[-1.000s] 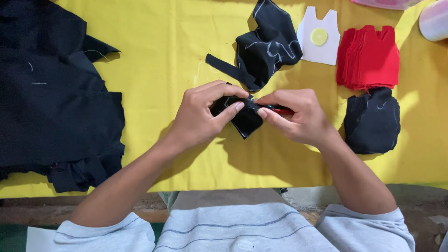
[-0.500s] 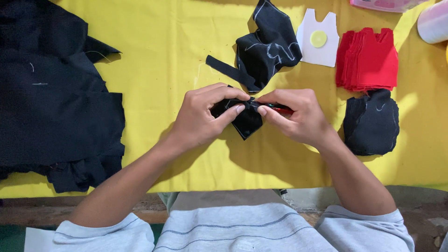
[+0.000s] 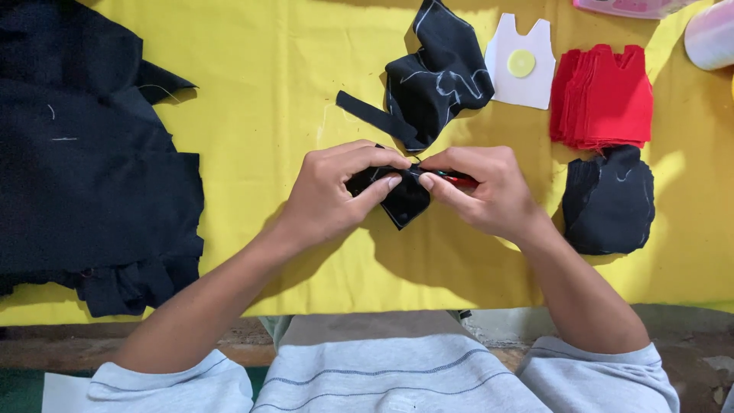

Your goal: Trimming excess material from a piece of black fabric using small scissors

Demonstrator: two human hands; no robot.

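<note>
In the middle of the frame, just above the tabletop (image 3: 267, 99): a small black cloth piece (image 3: 405, 203), pinched from both sides. Left hand (image 3: 332, 191) on its left part, grip closed tight on the cloth, thumb under and fingers on top. Right hand (image 3: 489, 191) on its right edge, grip closed on the cloth too, with a thin red tool (image 3: 461, 180) tucked under the fingers. Fingertips of both hands almost touching. Held this way, most likely, to keep the little piece stretched and steady between the two hands. Pointed bottom corner of the piece hanging down free.

Just above the hands, a crumpled black cloth with white chalk lines (image 3: 436, 80), one strip sticking out to the left. To its right, a white paper shape (image 3: 508, 46) like a tiny vest, with a yellow round chip (image 3: 521, 63) lying on it. Next, a neat red stack (image 3: 604, 95) of the same vest shape. Below that, near the right wrist, a black stack (image 3: 612, 203) of cut pieces. Sorted by colour in tidy piles, all close by, probably for easy reaching.

On the left side of the frame, a big black cloth (image 3: 84, 168), spread wide and folded over at the bottom edge, well apart from the hands.

Tabletop covered with a bright yellow sheet, a bit wrinkled. Worn wooden edge (image 3: 229, 336) showing along the bottom. In the upper right corner, a pale roll (image 3: 711, 34) and a pink thing (image 3: 627, 6), both cut off by the frame. Light from above, soft shadows under the hands. Grey sleeves at the very bottom. Nothing of the room past the tabletop in view.
</note>
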